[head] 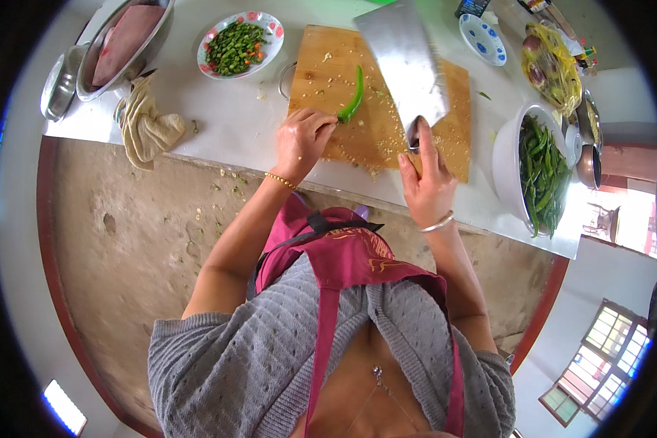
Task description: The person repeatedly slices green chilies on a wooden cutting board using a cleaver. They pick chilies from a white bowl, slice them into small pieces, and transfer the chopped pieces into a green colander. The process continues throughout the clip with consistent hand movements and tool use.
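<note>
My left hand [305, 139] pinches the stem end of one green chili pepper [355, 94] at the left part of the wooden cutting board [328, 71]. The pepper's tip points away from me. In my right hand [430, 178] is the handle of a broad cleaver [405, 60], its blade stretching out over the board's right half. My index finger lies along the base of the blade. Pale seeds and small bits are scattered over the board. Most of the cleaver's handle is hidden in my palm.
Chopped green and orange peppers fill a floral plate [278, 34] at the left. Beyond it stands a metal basin [90, 94] with raw meat [126, 41]; a cloth [148, 126] hangs over the table edge. At right are a white bowl [503, 159] of whole green peppers [542, 175] and a patterned dish [483, 41].
</note>
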{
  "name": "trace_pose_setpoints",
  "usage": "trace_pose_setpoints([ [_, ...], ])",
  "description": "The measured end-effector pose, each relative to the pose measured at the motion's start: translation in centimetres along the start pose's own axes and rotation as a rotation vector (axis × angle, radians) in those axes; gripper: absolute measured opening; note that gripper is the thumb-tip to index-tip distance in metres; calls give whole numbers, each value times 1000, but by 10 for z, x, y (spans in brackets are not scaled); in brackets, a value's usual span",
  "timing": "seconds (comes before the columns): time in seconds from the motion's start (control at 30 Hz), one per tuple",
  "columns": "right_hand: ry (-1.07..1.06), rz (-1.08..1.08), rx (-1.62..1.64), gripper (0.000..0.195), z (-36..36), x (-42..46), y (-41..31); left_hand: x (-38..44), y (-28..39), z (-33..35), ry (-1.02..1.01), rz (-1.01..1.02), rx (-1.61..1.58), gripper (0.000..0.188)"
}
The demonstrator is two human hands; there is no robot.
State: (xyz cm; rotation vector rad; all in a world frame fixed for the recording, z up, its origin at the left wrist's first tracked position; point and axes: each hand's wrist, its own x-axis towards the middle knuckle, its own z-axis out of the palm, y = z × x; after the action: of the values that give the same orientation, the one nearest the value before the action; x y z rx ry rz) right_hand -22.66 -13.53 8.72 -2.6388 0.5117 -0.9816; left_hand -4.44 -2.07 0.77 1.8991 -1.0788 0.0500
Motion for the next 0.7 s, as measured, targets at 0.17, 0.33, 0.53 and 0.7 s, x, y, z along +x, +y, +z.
trace_pose_setpoints([
  [0.17, -527, 198, -276, 58, 30, -55, 9, -5, -9, -1, -22, 66, 7, 6],
  [0.33, -97, 55, -100, 58, 28, -19, -7, -3, -10, -4, -16, 66, 35, 4],
  [0.53, -525, 185, -215, 62, 29, -45, 9, -5, -8, -8, -110, 58, 119, 16],
  [0.7, -191, 523, 602, 38, -4, -11, -6, 7, 0, 2, -135, 198, 164, 36],
])
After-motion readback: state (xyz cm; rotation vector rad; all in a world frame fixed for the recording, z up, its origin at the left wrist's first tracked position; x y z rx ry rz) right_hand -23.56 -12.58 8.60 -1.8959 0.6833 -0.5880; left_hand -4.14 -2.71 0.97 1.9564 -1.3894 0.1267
